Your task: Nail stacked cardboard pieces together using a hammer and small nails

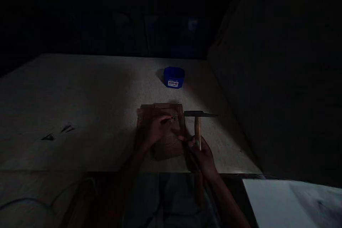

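Note:
My right hand [205, 156] is wrapped round the wooden handle of a hammer [197, 128]. The hammer stands roughly upright, with its dark metal head at the top, right of a brown wooden piece [168, 149] with a raised, frame-like edge. Over that wooden piece, my left hand [157, 128] has its thumb and fingertips brought together. Something tiny and dark shows at the fingertips, too small and dim to name. The left hand and its shadow hide part of the wooden piece.
A blue plastic bin [174, 77] with a white label stands behind the wooden piece on the pale table [101, 89]. Small dark pieces [67, 128] lie at the left. A wall or panel [280, 78] rises at the right. White sheet [272, 199] lies at lower right.

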Action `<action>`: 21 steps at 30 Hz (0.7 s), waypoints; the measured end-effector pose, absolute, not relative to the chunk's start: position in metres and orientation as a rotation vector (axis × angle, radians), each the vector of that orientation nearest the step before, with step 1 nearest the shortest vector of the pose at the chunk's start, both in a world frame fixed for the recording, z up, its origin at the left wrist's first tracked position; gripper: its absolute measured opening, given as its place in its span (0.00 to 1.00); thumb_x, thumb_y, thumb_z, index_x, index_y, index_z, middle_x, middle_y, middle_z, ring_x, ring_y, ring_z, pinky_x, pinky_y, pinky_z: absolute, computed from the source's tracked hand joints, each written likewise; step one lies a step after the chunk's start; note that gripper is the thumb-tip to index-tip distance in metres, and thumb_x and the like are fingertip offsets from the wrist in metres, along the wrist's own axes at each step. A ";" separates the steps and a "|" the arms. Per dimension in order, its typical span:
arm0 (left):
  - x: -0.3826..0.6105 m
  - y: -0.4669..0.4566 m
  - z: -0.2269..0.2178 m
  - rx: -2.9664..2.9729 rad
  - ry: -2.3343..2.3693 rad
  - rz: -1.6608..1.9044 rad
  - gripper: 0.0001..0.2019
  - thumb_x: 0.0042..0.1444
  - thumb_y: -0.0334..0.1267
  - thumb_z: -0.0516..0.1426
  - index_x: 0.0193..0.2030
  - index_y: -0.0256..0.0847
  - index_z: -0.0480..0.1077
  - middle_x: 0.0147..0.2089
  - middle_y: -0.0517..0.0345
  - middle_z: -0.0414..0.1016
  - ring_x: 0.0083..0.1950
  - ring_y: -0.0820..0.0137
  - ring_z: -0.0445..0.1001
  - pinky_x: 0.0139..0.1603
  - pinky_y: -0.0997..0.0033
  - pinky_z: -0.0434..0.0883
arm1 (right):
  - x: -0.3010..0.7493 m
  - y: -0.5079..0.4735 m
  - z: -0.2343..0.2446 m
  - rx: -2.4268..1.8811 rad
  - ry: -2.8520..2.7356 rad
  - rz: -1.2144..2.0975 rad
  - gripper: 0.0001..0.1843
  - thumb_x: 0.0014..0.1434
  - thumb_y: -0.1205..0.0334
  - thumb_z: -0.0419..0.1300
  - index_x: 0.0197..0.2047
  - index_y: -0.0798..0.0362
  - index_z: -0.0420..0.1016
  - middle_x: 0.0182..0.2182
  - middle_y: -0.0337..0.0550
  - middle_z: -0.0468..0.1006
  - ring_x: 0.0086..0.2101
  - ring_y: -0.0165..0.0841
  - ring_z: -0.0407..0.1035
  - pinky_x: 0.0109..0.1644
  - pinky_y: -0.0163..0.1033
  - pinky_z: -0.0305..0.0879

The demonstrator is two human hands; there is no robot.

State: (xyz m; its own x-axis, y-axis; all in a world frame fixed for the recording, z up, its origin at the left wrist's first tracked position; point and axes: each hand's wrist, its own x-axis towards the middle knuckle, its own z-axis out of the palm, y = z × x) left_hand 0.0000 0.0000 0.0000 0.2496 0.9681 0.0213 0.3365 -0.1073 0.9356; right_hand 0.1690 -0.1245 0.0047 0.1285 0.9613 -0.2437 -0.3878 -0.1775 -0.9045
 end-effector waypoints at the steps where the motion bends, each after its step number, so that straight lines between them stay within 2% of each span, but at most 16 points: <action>1: 0.000 0.001 -0.001 1.631 1.243 0.878 0.10 0.58 0.39 0.59 0.42 0.40 0.81 0.45 0.53 0.84 0.48 0.62 0.82 0.52 0.64 0.76 | 0.166 -0.118 0.008 -1.147 -0.709 1.386 0.19 0.56 0.49 0.69 0.33 0.47 0.63 0.47 0.44 0.84 0.19 0.24 0.67 0.20 0.29 0.60; 4: -0.001 0.004 -0.004 1.651 1.251 0.876 0.09 0.58 0.39 0.60 0.40 0.41 0.81 0.44 0.54 0.85 0.47 0.63 0.82 0.52 0.63 0.77 | 0.161 -0.102 0.014 -1.176 -0.770 1.389 0.19 0.57 0.47 0.67 0.35 0.47 0.63 0.52 0.44 0.82 0.20 0.24 0.70 0.17 0.29 0.59; 7: -0.001 0.006 -0.007 1.653 1.248 0.888 0.08 0.57 0.39 0.61 0.40 0.42 0.81 0.44 0.54 0.85 0.46 0.63 0.82 0.51 0.63 0.78 | 0.160 -0.090 0.014 -1.251 -0.832 1.408 0.19 0.58 0.46 0.65 0.37 0.47 0.61 0.54 0.42 0.80 0.12 0.19 0.60 0.09 0.29 0.51; 9: 0.000 0.006 -0.009 1.645 1.243 0.892 0.08 0.57 0.39 0.61 0.40 0.41 0.80 0.43 0.54 0.85 0.45 0.64 0.82 0.49 0.64 0.78 | 0.161 -0.087 0.012 -1.295 -0.851 1.422 0.19 0.59 0.46 0.64 0.38 0.47 0.59 0.54 0.42 0.79 0.09 0.17 0.56 0.07 0.29 0.49; 12: 0.001 0.006 -0.011 1.629 1.225 0.910 0.08 0.56 0.38 0.62 0.40 0.41 0.80 0.43 0.54 0.85 0.45 0.64 0.82 0.50 0.64 0.78 | 0.161 -0.086 0.011 -1.328 -0.824 1.429 0.19 0.59 0.46 0.62 0.39 0.47 0.58 0.53 0.41 0.80 0.09 0.18 0.57 0.07 0.29 0.50; 17: 0.000 0.009 -0.012 1.658 1.239 0.856 0.08 0.57 0.38 0.62 0.41 0.40 0.80 0.44 0.53 0.85 0.46 0.64 0.82 0.51 0.64 0.78 | 0.160 -0.084 0.014 -1.360 -0.778 1.427 0.21 0.56 0.44 0.62 0.38 0.46 0.55 0.44 0.40 0.83 0.08 0.19 0.56 0.07 0.30 0.49; 21: -0.004 0.014 -0.010 1.745 1.235 0.806 0.08 0.58 0.37 0.60 0.42 0.42 0.80 0.44 0.54 0.84 0.46 0.64 0.82 0.52 0.63 0.77 | 0.159 -0.082 0.012 -1.337 -0.769 1.426 0.22 0.55 0.44 0.63 0.38 0.46 0.55 0.45 0.41 0.83 0.08 0.19 0.54 0.07 0.30 0.51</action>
State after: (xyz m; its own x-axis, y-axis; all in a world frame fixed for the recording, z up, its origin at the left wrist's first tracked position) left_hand -0.0039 0.0138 -0.0098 0.3105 0.9498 0.0377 0.4165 -0.1716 0.8928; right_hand 0.1594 -0.0820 0.0120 0.1046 0.9367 -0.3341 -0.2348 -0.3032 -0.9235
